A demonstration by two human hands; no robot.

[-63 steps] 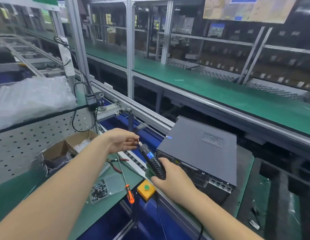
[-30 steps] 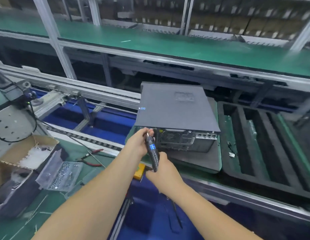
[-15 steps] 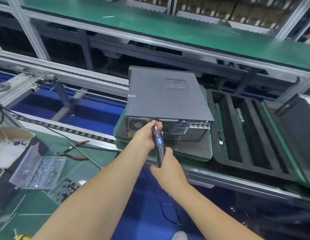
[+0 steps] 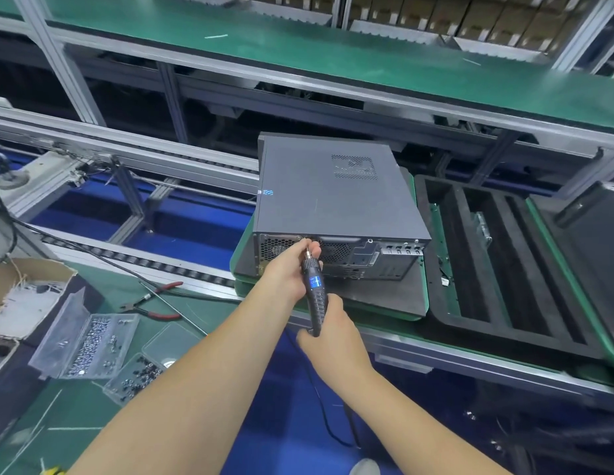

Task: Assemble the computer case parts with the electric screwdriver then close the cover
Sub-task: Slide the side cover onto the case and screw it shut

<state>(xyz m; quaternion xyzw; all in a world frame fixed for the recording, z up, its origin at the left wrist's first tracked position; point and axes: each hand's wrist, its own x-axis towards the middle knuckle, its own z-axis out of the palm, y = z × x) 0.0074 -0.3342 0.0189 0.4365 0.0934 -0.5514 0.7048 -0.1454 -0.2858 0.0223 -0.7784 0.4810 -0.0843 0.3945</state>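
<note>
While the computer case (image 4: 336,200) lay flat on a dark pad (image 4: 381,296) with its cover closed on top and its rear panel facing the person, both hands worked at that panel. The right hand (image 4: 333,334) gripped the lower end of the electric screwdriver (image 4: 314,289), its fingers curled round the black ribbed handle. The tool stood nearly upright, leaning slightly away, with a lit blue display on its body and its bit pointed at the upper edge of the rear panel, beside the fan grille. The left hand (image 4: 288,269) was just to the left of the tool's tip, its fingers (image 4: 307,246) bunched together at the bit; whether they pinched a screw I could not tell. A cable (image 4: 319,406) hung down from the tool's base. To the left, on the green counter (image 4: 93,406), sat a clear screw box (image 4: 82,341) with its lid open, and red-handled pliers (image 4: 154,303) lay just beyond it. A black foam tray (image 4: 487,269) with long slots sat just to the right of the case.
</note>
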